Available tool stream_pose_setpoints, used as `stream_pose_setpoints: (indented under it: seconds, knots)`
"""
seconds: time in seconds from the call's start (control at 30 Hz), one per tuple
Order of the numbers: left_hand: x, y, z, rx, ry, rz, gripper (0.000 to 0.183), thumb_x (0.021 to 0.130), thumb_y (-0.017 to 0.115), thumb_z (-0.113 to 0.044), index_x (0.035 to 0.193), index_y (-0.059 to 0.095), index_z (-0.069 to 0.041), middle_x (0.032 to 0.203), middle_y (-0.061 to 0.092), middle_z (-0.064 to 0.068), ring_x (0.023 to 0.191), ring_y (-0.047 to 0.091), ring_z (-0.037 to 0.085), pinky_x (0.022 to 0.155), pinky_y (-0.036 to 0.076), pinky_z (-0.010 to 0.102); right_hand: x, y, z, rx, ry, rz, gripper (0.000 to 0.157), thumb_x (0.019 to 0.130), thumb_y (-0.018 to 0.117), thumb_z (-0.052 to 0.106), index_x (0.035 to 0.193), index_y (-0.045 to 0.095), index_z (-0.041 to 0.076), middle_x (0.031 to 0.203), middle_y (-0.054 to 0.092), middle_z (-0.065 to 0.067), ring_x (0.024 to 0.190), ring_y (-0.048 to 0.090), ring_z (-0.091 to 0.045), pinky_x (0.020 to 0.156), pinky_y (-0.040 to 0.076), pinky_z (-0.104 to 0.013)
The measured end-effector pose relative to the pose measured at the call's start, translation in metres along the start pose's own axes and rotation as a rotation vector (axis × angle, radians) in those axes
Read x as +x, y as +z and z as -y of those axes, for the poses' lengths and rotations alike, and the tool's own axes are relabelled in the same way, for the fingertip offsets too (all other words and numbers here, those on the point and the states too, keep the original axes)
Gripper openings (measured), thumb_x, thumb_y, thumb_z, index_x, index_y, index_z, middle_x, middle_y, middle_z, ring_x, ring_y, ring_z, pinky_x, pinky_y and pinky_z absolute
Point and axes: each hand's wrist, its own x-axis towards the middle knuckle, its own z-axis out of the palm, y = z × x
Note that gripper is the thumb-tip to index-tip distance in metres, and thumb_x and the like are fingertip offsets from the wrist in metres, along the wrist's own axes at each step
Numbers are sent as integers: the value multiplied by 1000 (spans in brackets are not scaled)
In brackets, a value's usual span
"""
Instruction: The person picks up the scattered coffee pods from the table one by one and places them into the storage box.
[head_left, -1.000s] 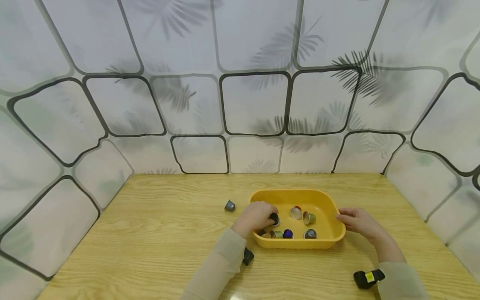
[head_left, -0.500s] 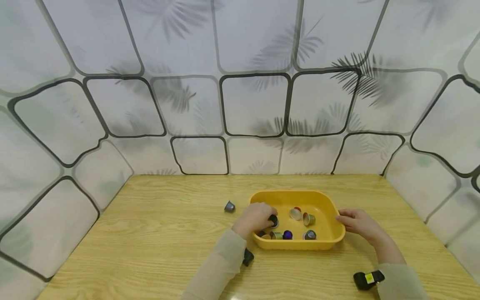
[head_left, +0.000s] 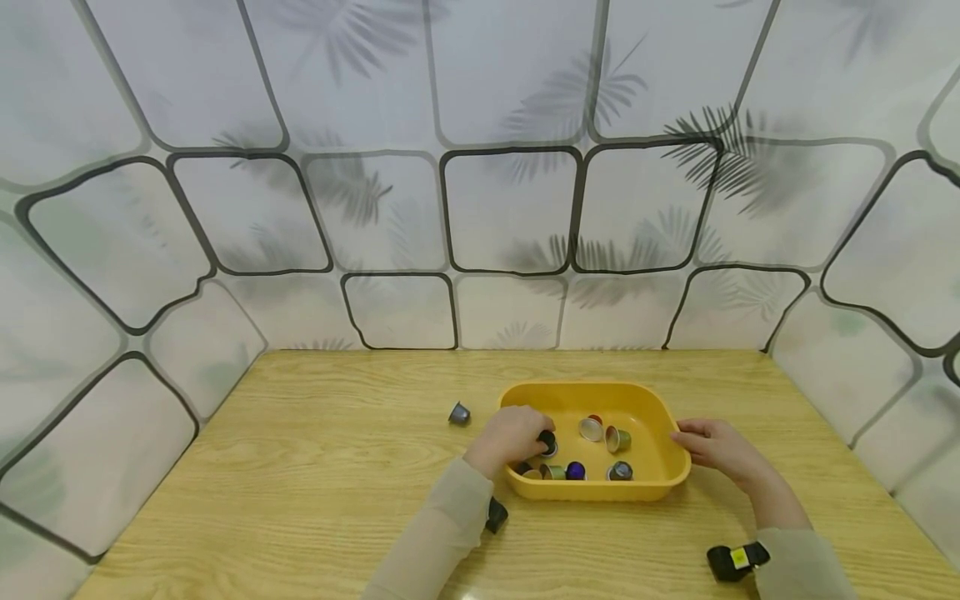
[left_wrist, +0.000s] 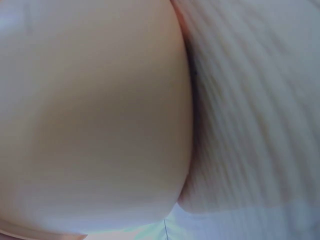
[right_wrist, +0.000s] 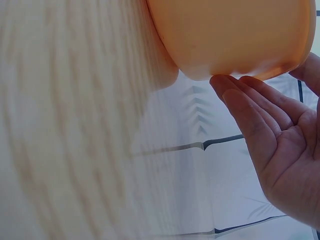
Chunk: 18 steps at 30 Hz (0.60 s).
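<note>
A yellow plastic tray [head_left: 573, 490] stands on the wooden table with several coffee capsules in it. My left hand [head_left: 512, 435] reaches over its left rim, thumb and fingertips pinching a black coffee capsule [head_left: 548, 444] inside. At the opposite end, my right hand [head_left: 720, 450] holds the tray by its rim; in the right wrist view its straight fingers [right_wrist: 252, 107] touch the outer wall. Near the middle of the tray lie a white-faced capsule [head_left: 591, 429] and a green capsule [head_left: 618, 439]. The tray wall [left_wrist: 100, 125] fills much of the left wrist view, which hides the left fingers.
A lone grey capsule [head_left: 460, 413] lies on the table [head_left: 315, 467], left of the tray. Along the tray's near side are a blue capsule [head_left: 575, 471], a dark grey capsule [head_left: 620, 471] and a pale green one [head_left: 553, 472]. Patterned cloth [head_left: 502, 208] encloses the table.
The black capsule and the left fingertips shift very slightly. The right hand stays on the tray's rim, and the tray and other capsules keep their places.
</note>
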Motion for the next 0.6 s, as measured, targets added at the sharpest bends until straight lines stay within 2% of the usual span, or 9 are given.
stream_pose_setpoints:
  seconds: [0.03, 0.13, 0.37, 0.6]
  knots:
    - [0, 0, 0, -1, 0, 1, 21, 81, 65, -25, 102, 67, -19, 89, 64, -7, 73, 56, 7, 62, 44, 20, 0, -1, -1, 4, -29, 16, 56, 92, 47, 25, 120, 36, -22, 116, 47, -31, 100, 55, -26, 79, 48, -36]
    - [0, 0, 0, -4, 1, 1, 22, 81, 65, -25, 102, 66, -19, 89, 64, -7, 73, 56, 7, 62, 44, 20, 0, -3, -3, 0, -43, 23, 58, 92, 48, 27, 120, 37, -22, 115, 49, -30, 98, 56, -22, 78, 48, -35]
    - [1, 1, 1, -7, 6, -3, 23, 81, 65, -26, 102, 66, -19, 89, 64, -6, 73, 56, 7, 62, 44, 20, -1, 2, 4, 4, 41, -30, 59, 92, 48, 27, 123, 34, -21, 121, 42, -33, 105, 51, -33, 81, 46, -35]
    - [1, 1, 1, -35, -3, 1, 26, 81, 65, -25, 106, 65, -18, 94, 64, -6, 77, 58, 8, 64, 45, 20, 0, 2, 2, 8, 44, -26, 56, 93, 47, 24, 123, 34, -21, 120, 43, -33, 105, 50, -34, 81, 46, -35]
